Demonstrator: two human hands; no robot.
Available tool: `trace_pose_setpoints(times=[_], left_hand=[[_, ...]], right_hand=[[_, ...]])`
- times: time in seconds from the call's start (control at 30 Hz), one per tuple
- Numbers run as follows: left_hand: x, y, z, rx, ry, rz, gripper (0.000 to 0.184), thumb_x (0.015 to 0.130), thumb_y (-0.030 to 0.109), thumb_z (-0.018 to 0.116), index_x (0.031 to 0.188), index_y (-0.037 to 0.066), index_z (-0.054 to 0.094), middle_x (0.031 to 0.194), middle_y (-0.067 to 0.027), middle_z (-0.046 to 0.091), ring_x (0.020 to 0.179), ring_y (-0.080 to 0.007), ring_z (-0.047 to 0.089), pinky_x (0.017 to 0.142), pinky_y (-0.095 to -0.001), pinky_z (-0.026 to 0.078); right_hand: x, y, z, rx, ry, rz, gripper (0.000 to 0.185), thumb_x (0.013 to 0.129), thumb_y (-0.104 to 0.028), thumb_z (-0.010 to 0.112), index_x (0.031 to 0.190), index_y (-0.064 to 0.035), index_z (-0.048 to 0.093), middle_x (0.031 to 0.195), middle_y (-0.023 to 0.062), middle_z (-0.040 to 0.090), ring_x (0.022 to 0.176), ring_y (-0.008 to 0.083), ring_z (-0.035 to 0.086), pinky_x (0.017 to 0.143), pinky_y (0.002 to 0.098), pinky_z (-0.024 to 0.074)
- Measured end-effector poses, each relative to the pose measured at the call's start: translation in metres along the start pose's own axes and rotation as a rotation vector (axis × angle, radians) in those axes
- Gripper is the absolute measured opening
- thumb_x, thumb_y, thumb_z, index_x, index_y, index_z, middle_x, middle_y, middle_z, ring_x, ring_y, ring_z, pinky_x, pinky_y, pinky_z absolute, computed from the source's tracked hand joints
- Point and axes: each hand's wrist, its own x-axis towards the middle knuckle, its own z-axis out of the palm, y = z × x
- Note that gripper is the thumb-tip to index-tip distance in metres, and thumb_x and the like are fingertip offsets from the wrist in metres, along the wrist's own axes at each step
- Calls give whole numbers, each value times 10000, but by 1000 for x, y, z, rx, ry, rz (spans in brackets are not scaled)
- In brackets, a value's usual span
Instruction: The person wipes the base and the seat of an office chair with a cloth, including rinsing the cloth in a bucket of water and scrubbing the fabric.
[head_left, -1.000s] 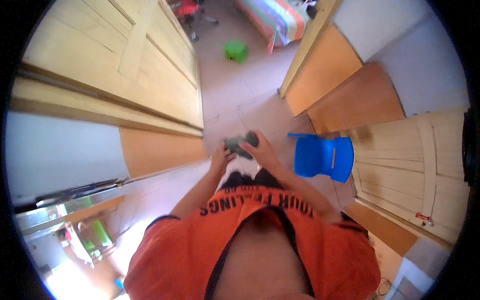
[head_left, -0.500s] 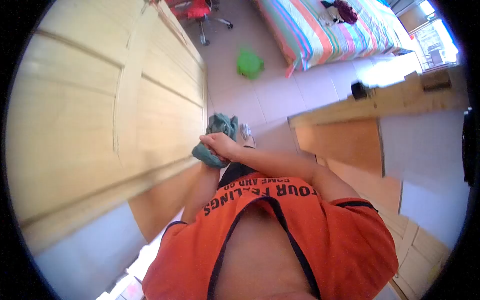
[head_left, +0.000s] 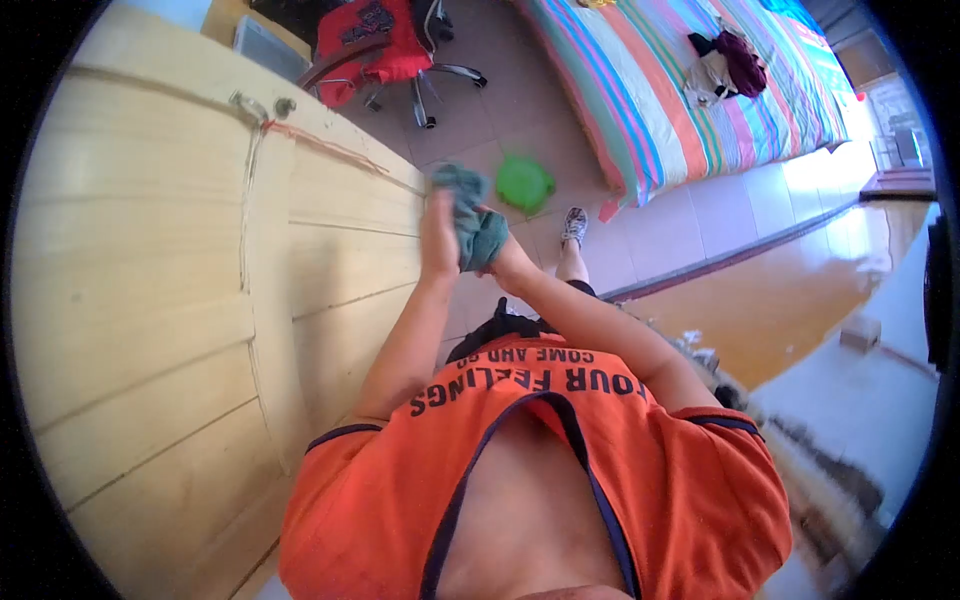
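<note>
Head view: hands hold cloth; shirt reads "FEELINGS".

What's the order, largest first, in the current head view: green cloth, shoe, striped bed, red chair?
1. Striped bed
2. Red chair
3. Green cloth, bunched; nearness to the camera enlarges it
4. Shoe

Wearer's upper garment: orange-red short-sleeved shirt. Neckline trim dark navy, edging a deep opening; matching dark band at each sleeve hem. Chest print: black capitals in two rows, inverted in the head view; "FEELINGS" and "COME" legible, remainder partly lost in folds. Forearms bare. Shorts black, mostly hidden. One shoe visible: grey-and-white, laced; finer pattern too small to resolve.
</note>
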Motion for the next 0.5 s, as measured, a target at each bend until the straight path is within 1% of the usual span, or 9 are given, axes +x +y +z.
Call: trace_pose_setpoints(times=[0.03, 0.07, 0.13, 0.17, 0.27, 0.33, 0.4, 0.47, 0.5], left_hand=[[18, 6, 10, 540, -220, 64, 387, 927, 357, 429, 966, 24, 622, 990, -147, 623, 981, -270, 580, 891, -358, 416], [24, 7, 36, 724, -184, 411, 365, 923, 342, 444, 961, 28, 627, 1003, -175, 612, 1014, -274, 561, 919, -341, 387], [59, 18, 56, 737, -211, 510, 370, 916, 333, 464, 1061, 14, 584, 1060, -156, 600, 1044, -268, 547, 958, -344, 371], [74, 24, 66, 744, -187, 511, 370, 916, 333, 464, 1061, 14, 584, 1060, -156, 600, 1044, -268, 547, 958, -344, 371], [114, 49, 87, 407, 167, 458, 419, 912, 325, 471, 1183, 6, 497, 1152, -149, 555, 1071, -274, 528, 981, -368, 370], [140, 71, 84, -605, -104, -45, 478, 912, 323, 468, 1250, -10, 412, 1215, -151, 507, 1113, -277, 500, 993, -388, 371], [169, 77, 96, -897, -7, -164, 473, 921, 331, 444, 1238, -18, 425, 1195, -156, 515, 1126, -261, 491, 984, -400, 384], [198, 74, 94, -1280, -98, -269, 483, 928, 330, 426, 1244, -34, 413, 1209, -148, 507, 1141, -255, 482, 995, -390, 377], [210, 72, 91, -1220, -133, -274, 467, 933, 305, 417, 1270, -19, 397, 1254, -140, 473, 1175, -235, 453, 1007, -349, 356]], right_hand=[[29, -11, -19, -193, -113, 28, 343, 864, -203, 540, 1171, -79, 449, 977, 35, 560, 866, 142, 543, 767, 297, 456], [47, -19, -35, -202, -128, 35, 343, 864, -203, 540, 1171, -79, 449, 977, 35, 560, 866, 142, 543, 767, 297, 456], [77, -56, -47, -516, -235, -277, 373, 876, -219, 524, 1208, -71, 439, 1052, 49, 556, 955, 175, 544, 809, 322, 459], [84, -82, -55, -617, -288, -163, 364, 869, -164, 525, 1210, -70, 436, 1138, 72, 532, 1055, 171, 508, 885, 345, 426], [116, -137, -64, -551, -452, -110, 346, 870, -137, 532, 1200, -66, 459, 1182, 62, 519, 1111, 156, 471, 956, 351, 372], [144, -149, -63, -558, -453, -65, 342, 907, -269, 480, 1191, -79, 493, 1196, 37, 524, 1154, 165, 447, 1011, 359, 316], [166, -170, -49, 739, -746, 367, 441, 905, -426, 424, 1175, -92, 523, 1207, 28, 530, 1156, 195, 454, 1012, 369, 322], [177, -216, -25, 678, -517, 445, 488, 894, -486, 392, 1164, -103, 530, 1209, 57, 536, 1118, 203, 485, 1000, 388, 339], [191, -225, -22, 632, -394, 432, 475, 890, -479, 411, 1156, -105, 535, 1190, 65, 547, 1093, 210, 501, 989, 395, 352]])
